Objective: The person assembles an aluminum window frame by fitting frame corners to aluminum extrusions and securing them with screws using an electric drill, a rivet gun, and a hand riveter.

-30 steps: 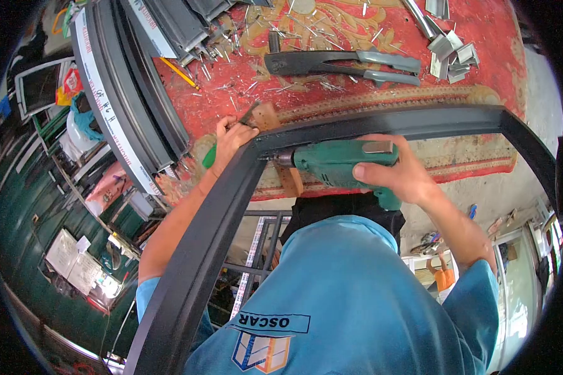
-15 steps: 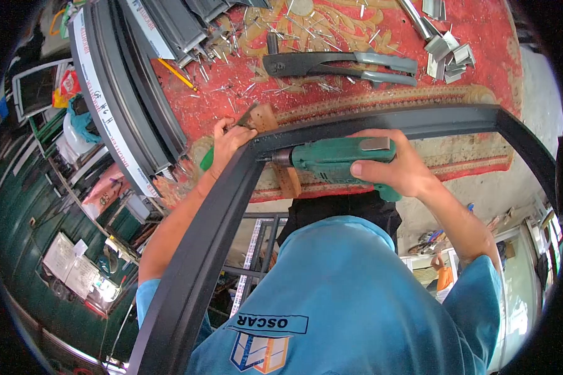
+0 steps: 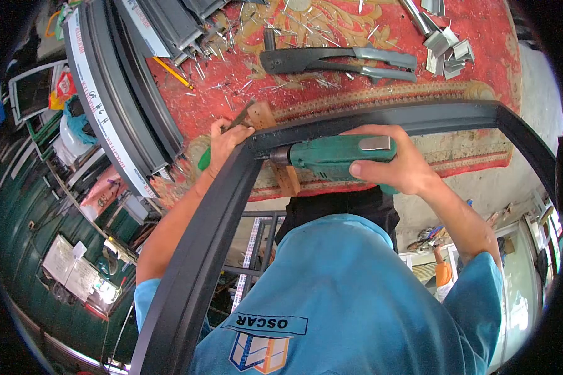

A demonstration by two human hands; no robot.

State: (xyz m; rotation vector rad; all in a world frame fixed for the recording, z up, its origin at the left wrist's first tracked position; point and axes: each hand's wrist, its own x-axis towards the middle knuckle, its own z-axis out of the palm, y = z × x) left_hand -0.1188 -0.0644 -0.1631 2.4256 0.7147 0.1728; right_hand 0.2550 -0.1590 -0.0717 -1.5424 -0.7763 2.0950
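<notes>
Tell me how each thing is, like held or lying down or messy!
Green drill: held in the right hand, tip at the frame's corner; spinning or not, can't tell.
Black frame: over a wooden strip.
Green-handled tool: in the left hand.
Riveter: lying down, handles apart.
Yellow pencil: lying down.
Red cloth: messy, metal bits everywhere.

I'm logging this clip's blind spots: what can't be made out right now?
All in the head view:
Tip of the drill: hidden at the corner of the dark frame.
Some fingertips of the right hand: behind the drill's body.
Middle of the green-handled tool: covered by the left hand.
Dark frame's near end: cut off by the bottom edge.
Writing on the papers: too small.
</notes>
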